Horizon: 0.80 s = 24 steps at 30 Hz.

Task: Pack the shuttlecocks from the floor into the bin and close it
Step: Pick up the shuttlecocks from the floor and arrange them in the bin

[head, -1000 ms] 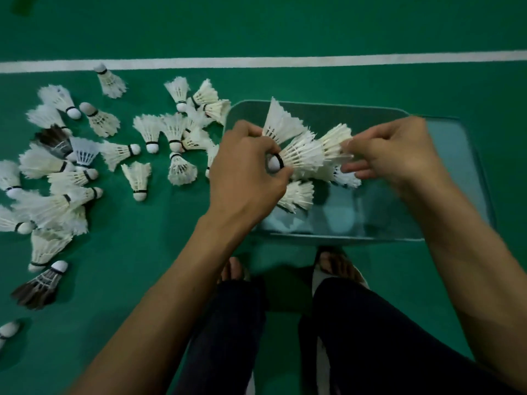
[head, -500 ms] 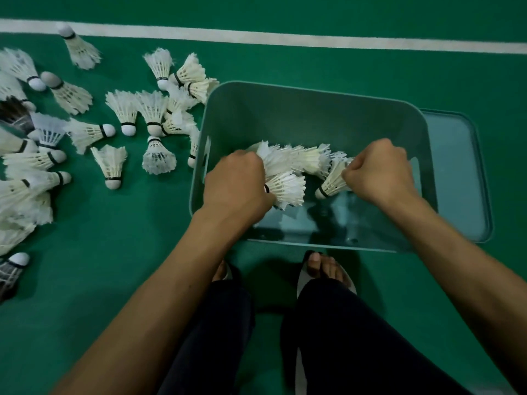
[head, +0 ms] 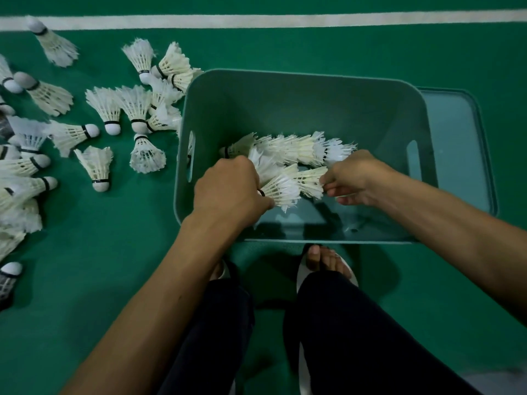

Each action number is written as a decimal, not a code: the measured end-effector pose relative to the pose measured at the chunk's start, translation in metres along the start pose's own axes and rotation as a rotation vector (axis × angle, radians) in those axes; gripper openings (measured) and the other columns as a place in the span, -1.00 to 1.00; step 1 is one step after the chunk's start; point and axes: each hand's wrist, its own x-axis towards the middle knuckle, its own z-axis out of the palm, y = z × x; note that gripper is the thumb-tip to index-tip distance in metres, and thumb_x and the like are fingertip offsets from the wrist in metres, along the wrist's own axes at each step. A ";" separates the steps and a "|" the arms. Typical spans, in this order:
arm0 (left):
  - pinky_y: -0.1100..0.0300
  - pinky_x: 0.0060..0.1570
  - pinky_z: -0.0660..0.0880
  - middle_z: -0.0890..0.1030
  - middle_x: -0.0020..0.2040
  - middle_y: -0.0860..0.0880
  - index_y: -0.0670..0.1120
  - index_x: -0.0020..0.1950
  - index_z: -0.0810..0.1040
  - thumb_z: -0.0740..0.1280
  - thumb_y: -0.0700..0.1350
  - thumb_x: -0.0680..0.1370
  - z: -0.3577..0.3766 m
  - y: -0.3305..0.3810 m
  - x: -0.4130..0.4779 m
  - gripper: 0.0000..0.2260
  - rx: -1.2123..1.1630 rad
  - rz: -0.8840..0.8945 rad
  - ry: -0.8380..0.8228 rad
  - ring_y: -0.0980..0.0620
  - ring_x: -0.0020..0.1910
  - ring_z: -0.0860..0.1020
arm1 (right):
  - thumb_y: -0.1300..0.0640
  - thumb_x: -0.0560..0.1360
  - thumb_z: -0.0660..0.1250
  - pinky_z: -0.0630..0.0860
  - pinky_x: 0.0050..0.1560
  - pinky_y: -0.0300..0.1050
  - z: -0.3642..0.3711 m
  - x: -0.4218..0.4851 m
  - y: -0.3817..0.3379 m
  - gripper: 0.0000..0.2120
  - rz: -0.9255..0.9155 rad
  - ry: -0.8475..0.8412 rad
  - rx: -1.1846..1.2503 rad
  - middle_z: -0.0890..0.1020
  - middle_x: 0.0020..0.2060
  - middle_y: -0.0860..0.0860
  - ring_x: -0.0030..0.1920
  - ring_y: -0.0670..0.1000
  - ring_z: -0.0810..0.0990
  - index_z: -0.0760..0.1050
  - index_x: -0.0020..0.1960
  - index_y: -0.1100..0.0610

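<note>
**Green court floor, both grips down in the bin**

Dark trousers (head: pixel 356 337) and a sandalled foot (head: pixel 328 262) are nearest, planted on the green floor (head: pixel 85 266), with the toes just short of the bin's near rim. The bin (head: pixel 285 75) is a pale teal tub, open at the top, with a slot handle in each short wall. Both forearms cross its near rim.

Inside, low over the glossy bottom, the left grip (head: pixel 228 189) is curled round the cork ends of a bundle of shuttlecocks (head: pixel 296 149). The right grip (head: pixel 356 178) pinches feather skirts on the bundle's other side.

The lid (head: pixel 456 143) lies flat on the floor against the bin's right side; whether it is tucked under the bin cannot be told.

Loose shuttlecocks (head: pixel 105 109) are scattered left of the bin, the closest crowding its far left corner. A dark-feathered one (head: pixel 5 283) lies at the left edge of the view. Bare green floor lies between this scatter and the legs. More of it runs beyond the bin's far rim to the white line (head: pixel 285 20).
</note>
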 end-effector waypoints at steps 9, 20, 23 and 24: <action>0.11 -0.11 0.52 0.69 -0.02 -0.05 0.01 -0.03 0.74 0.55 0.16 0.41 0.001 0.005 -0.001 -0.73 -0.016 0.014 -0.018 -0.11 -0.04 0.63 | 0.39 0.55 0.33 0.55 -0.52 -0.20 0.018 0.009 -0.009 -0.80 0.057 -0.076 -0.008 0.49 -0.36 0.09 -0.41 0.01 0.50 0.42 -0.21 0.22; 0.14 -0.22 0.47 0.60 -0.23 0.05 0.00 -0.15 0.70 0.53 0.19 0.42 0.003 0.011 0.001 -0.73 -0.125 0.071 0.080 -0.05 -0.17 0.57 | 0.05 0.40 0.53 0.69 -0.20 -0.06 -0.018 -0.021 -0.019 -0.74 -0.359 0.078 -0.145 0.74 -0.27 0.16 -0.39 0.01 0.63 0.67 -0.16 0.28; 0.18 -0.28 0.42 0.52 -0.30 0.14 0.04 -0.14 0.70 0.53 0.19 0.43 0.005 0.017 0.000 -0.76 -0.215 0.122 0.132 0.05 -0.23 0.55 | 0.03 0.43 0.56 0.56 -0.34 -0.15 -0.023 -0.038 -0.019 -0.70 -0.402 -0.069 -0.110 0.65 -0.31 0.12 -0.33 0.00 0.56 0.63 -0.12 0.28; 0.20 -0.29 0.39 0.53 -0.29 0.13 0.04 -0.14 0.69 0.54 0.19 0.43 0.005 0.019 0.000 -0.77 -0.234 0.148 0.149 0.08 -0.24 0.54 | 0.07 0.43 0.57 0.55 -0.38 -0.18 -0.022 -0.042 -0.018 -0.74 -0.412 -0.095 -0.127 0.61 -0.35 0.11 -0.35 -0.01 0.56 0.59 -0.14 0.25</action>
